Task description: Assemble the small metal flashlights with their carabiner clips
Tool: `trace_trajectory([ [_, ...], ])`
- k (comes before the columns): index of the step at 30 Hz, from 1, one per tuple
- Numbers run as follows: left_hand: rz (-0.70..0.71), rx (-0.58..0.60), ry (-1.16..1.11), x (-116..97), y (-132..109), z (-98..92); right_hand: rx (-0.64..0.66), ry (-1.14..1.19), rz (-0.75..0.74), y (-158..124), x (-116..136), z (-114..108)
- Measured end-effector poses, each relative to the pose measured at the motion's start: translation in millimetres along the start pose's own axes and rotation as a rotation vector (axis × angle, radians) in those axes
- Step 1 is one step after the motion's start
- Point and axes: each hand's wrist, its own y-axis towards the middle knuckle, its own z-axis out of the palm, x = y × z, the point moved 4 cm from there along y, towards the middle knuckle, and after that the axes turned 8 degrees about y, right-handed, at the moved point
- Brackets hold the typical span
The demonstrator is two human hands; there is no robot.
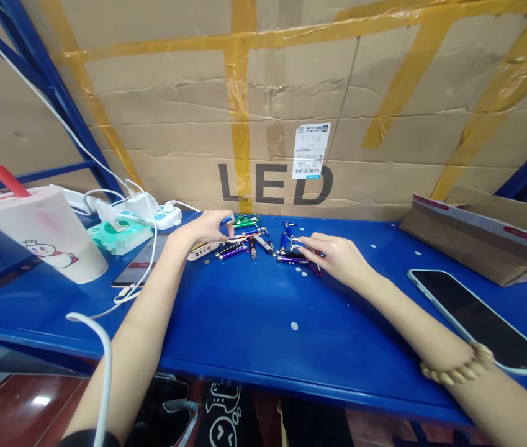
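Forearms: the left forearm (137, 347) and right forearm (424, 316) reach in from the bottom of the view, with a white cable (106, 379) hanging in front of the left one and a wooden bead bracelet (459, 365) around the right wrist.
Left hand (202, 226): thumb and forefinger press together, pinching a small blue piece (226, 219) at the far edge of the heap.
Right hand (337, 257): fingers curl down onto the heap's right side, their tips at a dark pen with a silver ring (297, 244); whether they grip it, I cannot tell.
Heap: small metal keychain pens (249, 242) in purple, green, blue and silver lie loose between the hands on a blue steel shelf (263, 329).
Work in hand: each hand is at its own piece in the heap.
Left of heap: a white power bank (200, 251) lies just beside it, near a coin (206, 262), a smartphone (137, 261), a tissue pack (118, 239), a power strip (165, 217) and a plastic cup (40, 233) with a red straw (9, 180).
Right of heap: a second smartphone (481, 320) and a kraft mailer (477, 239).
Behind: a cardboard carton (151, 112) printed "LED", crossed with yellow tape (238, 118).
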Motion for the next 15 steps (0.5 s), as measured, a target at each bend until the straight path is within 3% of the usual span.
trace_trajectory([
  [8,-0.1,0.118,0.031,16.8,-0.9,12.7,-0.016,-0.003,0.012,0.4,-0.8,-1.7],
  [15,-0.107,0.064,0.101,12.3,1.4,13.7,0.033,0.002,0.034,0.4,-0.9,-1.0],
])
